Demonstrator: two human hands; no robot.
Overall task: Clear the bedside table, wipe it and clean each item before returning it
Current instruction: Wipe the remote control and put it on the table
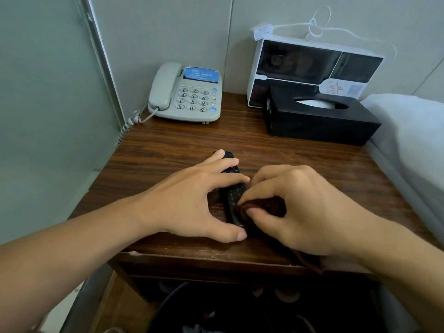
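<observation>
At the far left of the counter (168, 145) we see the phone (186, 92), set against the wall with its coiled cord hanging off the counter's left edge. Nearer us, the left hand (192, 200) spans the remote (234, 188), which lies flat near the front centre of the counter. The left grip is wide: fingertips rest on the far end of the remote and the thumb presses at its near end, steadying it without closing round it. Just to the right, the right hand (295, 207) pinches a dark brown cloth (259, 207) between thumb and curled fingers and holds it against the lower buttons of the remote. The rest of the cloth trails off the front edge of the counter. At the back right stand the black tissue box (319, 118) and, behind it, a white-framed box (310, 68); the bed (413, 131) adjoins the right side.

We judge the remote-cleaning step to be in progress. Risks:

- The left hold is light. A firm wipe could slide the remote toward the front edge.
- Cloth pressure on the keys could trigger a button.
- The trailing cloth could snag on the counter edge.
</observation>
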